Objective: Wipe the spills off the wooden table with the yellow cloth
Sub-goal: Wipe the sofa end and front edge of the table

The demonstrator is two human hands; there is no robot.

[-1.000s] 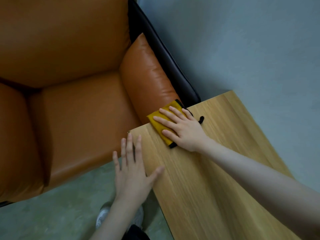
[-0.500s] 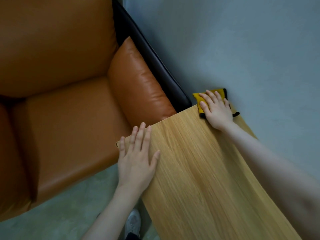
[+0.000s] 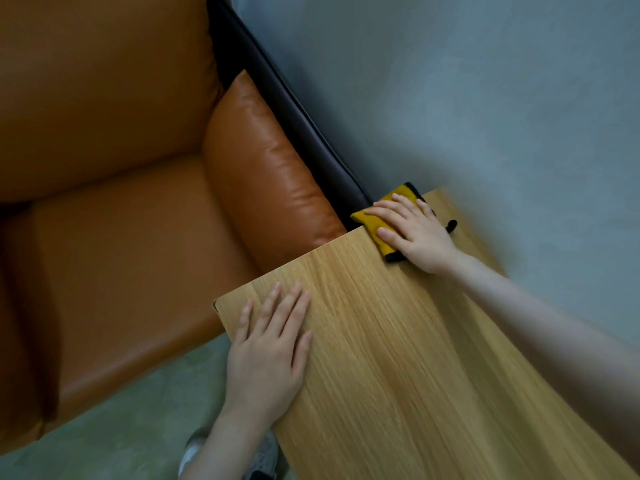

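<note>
Wooden table [image 3: 398,358]: light oak-grain top, seen from above, running from the lower right of the view up to its far end beside the sofa. No spill is discernible on the visible grain.

Yellow cloth [image 3: 375,221]: folded, mustard yellow with a black edging; lies at the far edge of the tabletop, near its far right corner, one yellow corner overhanging the edge toward the sofa. A black tab [image 3: 452,225] of it shows just beyond the hand.

Right hand [image 3: 415,233]: laid palm-down on the cloth, fingers straight and slightly spread, pressing it flat against the tabletop; no curl round the fabric. Forearm bare, crossing the table's right side.

Left hand [image 3: 270,355]: flat on the tabletop at the far left corner, fingers extended and close together, thumb lying along the wood; holds nothing. The heel of the hand overhangs the left edge.

Sofa [image 3: 121,220]: orange-brown leather seat and armrest, black outer panel, touching or just beside the table's far edge; which one cannot be told.

Floor [image 3: 121,427]: grey-green, left of the table. Shoe [image 3: 194,448]: pale, partly visible under the left forearm.

Wall [image 3: 485,98]: blue-grey, plain.
</note>
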